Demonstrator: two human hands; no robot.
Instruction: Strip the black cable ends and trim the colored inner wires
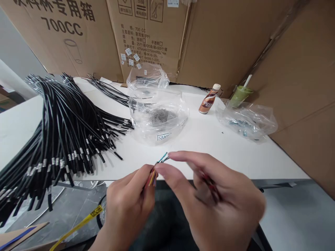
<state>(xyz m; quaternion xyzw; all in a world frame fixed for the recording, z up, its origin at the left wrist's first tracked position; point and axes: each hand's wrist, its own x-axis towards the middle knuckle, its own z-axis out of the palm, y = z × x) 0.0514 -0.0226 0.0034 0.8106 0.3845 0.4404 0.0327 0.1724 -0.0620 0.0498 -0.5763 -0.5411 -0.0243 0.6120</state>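
Note:
Near the table's front edge, my left hand [131,198] is closed round a bunch of thin coloured wires [152,177], red, yellow and purple ends showing at its fingertips. Teal and grey wire ends [162,158] stick up from the same bunch. My right hand [217,195] is just to the right, its thumb touching the wires and its index fingertip by the teal end. Some dark red pieces [210,184] sit within the curled fingers of my right hand; I cannot make out what they are.
Many black cables [70,129] lie piled on the left of the white table [204,139]. Behind my hands is a clear bag [159,122] of small metal parts. A brown bottle [208,101], a green cup [241,96] and another bag [248,122] stand right. Cardboard boxes [225,42] line the back.

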